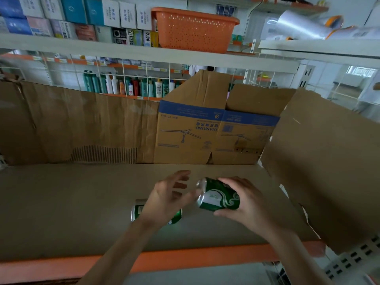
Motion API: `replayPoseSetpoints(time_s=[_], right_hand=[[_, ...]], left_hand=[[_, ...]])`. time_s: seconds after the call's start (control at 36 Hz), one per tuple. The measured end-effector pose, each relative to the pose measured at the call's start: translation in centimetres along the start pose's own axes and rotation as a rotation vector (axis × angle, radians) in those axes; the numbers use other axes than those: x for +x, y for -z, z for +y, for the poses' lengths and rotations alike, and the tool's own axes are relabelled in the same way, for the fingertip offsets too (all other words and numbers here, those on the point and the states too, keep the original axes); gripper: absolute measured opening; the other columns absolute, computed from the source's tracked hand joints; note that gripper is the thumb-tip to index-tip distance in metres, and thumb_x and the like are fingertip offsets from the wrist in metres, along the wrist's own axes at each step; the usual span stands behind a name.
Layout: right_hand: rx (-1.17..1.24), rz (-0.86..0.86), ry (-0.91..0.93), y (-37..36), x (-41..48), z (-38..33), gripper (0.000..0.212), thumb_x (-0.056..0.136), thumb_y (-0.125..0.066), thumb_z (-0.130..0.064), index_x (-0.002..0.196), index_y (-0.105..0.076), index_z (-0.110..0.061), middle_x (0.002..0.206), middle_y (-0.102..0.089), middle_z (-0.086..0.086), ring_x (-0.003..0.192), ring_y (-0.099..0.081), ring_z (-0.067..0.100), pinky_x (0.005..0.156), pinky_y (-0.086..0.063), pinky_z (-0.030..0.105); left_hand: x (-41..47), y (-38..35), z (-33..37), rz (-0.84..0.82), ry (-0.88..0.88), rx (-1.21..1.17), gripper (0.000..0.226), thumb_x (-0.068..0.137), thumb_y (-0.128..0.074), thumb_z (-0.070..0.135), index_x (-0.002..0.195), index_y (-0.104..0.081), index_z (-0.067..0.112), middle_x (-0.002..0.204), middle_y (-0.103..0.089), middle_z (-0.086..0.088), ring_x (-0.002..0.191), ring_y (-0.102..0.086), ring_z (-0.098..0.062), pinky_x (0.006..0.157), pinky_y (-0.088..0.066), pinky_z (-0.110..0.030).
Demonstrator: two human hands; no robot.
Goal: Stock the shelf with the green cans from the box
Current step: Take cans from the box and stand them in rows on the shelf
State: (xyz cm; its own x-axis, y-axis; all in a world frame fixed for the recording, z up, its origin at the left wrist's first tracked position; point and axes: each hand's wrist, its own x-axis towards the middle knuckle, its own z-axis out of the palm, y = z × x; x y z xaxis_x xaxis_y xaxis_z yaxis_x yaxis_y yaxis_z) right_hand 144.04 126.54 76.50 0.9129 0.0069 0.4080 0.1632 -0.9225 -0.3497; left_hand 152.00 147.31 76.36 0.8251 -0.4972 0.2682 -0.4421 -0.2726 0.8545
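Placing: right hand (246, 204) grips a green can (218, 197) sideways; left hand (166, 199) spread, empty. It likely needs righting beside the shelved can (137, 211).

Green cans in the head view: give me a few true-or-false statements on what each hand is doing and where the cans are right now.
1. The right hand grips a green can tipped on its side. True.
2. The left hand grips a can as well. False: its fingers are spread and it holds nothing.
3. A second green can sits on the cardboard-lined shelf, partly hidden under the left hand. True.
4. The basket on the upper shelf is blue. False: it is orange.
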Motion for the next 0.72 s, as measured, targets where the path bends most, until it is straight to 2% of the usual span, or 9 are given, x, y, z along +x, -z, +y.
replayPoseSetpoints(time_s=[0.06, 0.08, 0.17, 0.28, 0.36, 0.44, 0.56, 0.67, 0.72], right_hand=[[0.01, 0.018, 0.022, 0.1, 0.2, -0.7, 0.078, 0.061, -0.078, -0.056, 0.128, -0.055, -0.022, 0.113, -0.057, -0.011, 0.099, -0.048, 0.006, 0.081, -0.042, 0.024], [0.011, 0.034, 0.042, 0.1, 0.3, -1.0, 0.078, 0.061, -0.074, -0.059, 0.127, -0.055, -0.022, 0.112, -0.059, -0.01, 0.098, -0.05, 0.007, 0.079, -0.042, 0.025], [0.015, 0.062, 0.062, 0.1, 0.5, -1.7, 0.076, 0.06, -0.067, -0.062, 0.124, -0.056, -0.023, 0.111, -0.062, -0.007, 0.095, -0.054, 0.011, 0.077, -0.046, 0.028], [-0.059, 0.102, 0.123, -0.2, 0.5, -2.1, 0.074, 0.062, -0.057, -0.066, 0.122, -0.052, -0.024, 0.107, -0.064, -0.004, 0.091, -0.059, 0.013, 0.073, -0.048, 0.028], [-0.071, 0.106, 0.126, -0.6, 0.4, -2.1, 0.073, 0.062, -0.055, -0.066, 0.122, -0.049, -0.026, 0.107, -0.064, -0.005, 0.091, -0.059, 0.013, 0.074, -0.045, 0.026], [-0.031, 0.116, 0.11, -0.9, 0.3, -2.0, 0.074, 0.062, -0.057, -0.065, 0.125, -0.049, -0.026, 0.112, -0.062, -0.005, 0.098, -0.058, 0.014, 0.08, -0.043, 0.028], [0.179, 0.074, -0.003, -0.8, -0.2, -1.4, 0.081, 0.063, -0.062, -0.067, 0.132, -0.048, -0.026, 0.123, -0.049, -0.014, 0.112, -0.05, 0.007, 0.091, -0.048, 0.03], [0.641, 0.007, -0.234, -0.1, -1.0, -1.1, 0.087, 0.051, -0.072, -0.072, 0.126, -0.042, -0.042, 0.128, -0.049, -0.015, 0.111, -0.056, 0.007, 0.082, -0.056, 0.029], [0.884, -0.026, -0.346, 0.3, -1.2, -1.1, 0.092, 0.041, -0.081, -0.066, 0.122, -0.047, -0.04, 0.124, -0.055, -0.013, 0.105, -0.062, 0.009, 0.078, -0.056, 0.026]], left_hand=[[0.1, -0.7, 0.8, -0.081, 0.112, -0.123, 0.051, 0.069, -0.063, 0.069, 0.107, -0.056, 0.036, 0.097, -0.063, 0.022, 0.092, -0.062, 0.003, 0.073, -0.051, -0.011], [0.1, -1.0, 1.0, -0.121, 0.16, -0.201, 0.046, 0.07, -0.063, 0.067, 0.101, -0.06, 0.033, 0.093, -0.068, 0.016, 0.091, -0.064, -0.003, 0.077, -0.053, -0.017], [0.0, -1.7, 1.3, -0.17, 0.246, -0.394, 0.06, 0.064, -0.063, 0.066, 0.102, -0.064, 0.02, 0.099, -0.07, -0.003, 0.097, -0.066, -0.017, 0.086, -0.055, -0.035], [-0.2, -2.2, 1.5, -0.118, 0.273, -0.53, 0.05, 0.066, -0.078, 0.045, 0.103, -0.064, 0.014, 0.096, -0.072, -0.006, 0.09, -0.069, -0.017, 0.083, -0.056, -0.039], [-0.3, -2.4, 1.3, -0.062, 0.279, -0.543, 0.059, 0.055, -0.074, 0.049, 0.102, -0.065, 0.014, 0.096, -0.072, -0.007, 0.09, -0.069, -0.018, 0.084, -0.055, -0.04], [-0.6, -2.5, 1.3, -0.045, 0.286, -0.579, 0.06, 0.053, -0.072, 0.049, 0.102, -0.065, 0.015, 0.097, -0.072, -0.006, 0.09, -0.069, -0.018, 0.083, -0.056, -0.038], [-0.9, -2.4, 1.4, -0.044, 0.31, -0.618, 0.042, 0.066, -0.071, 0.036, 0.103, -0.064, 0.018, 0.099, -0.072, -0.004, 0.094, -0.068, -0.019, 0.09, -0.052, -0.046], [-1.3, -2.3, 1.5, -0.006, 0.348, -0.647, 0.056, 0.054, -0.076, 0.045, 0.103, -0.063, 0.022, 0.1, -0.072, -0.002, 0.099, -0.066, -0.021, 0.093, -0.049, -0.05], [-1.6, -2.4, 1.3, 0.009, 0.373, -0.687, 0.048, 0.057, -0.081, 0.038, 0.098, -0.061, 0.026, 0.099, -0.072, 0.0, 0.1, -0.065, -0.021, 0.093, -0.05, -0.049]])
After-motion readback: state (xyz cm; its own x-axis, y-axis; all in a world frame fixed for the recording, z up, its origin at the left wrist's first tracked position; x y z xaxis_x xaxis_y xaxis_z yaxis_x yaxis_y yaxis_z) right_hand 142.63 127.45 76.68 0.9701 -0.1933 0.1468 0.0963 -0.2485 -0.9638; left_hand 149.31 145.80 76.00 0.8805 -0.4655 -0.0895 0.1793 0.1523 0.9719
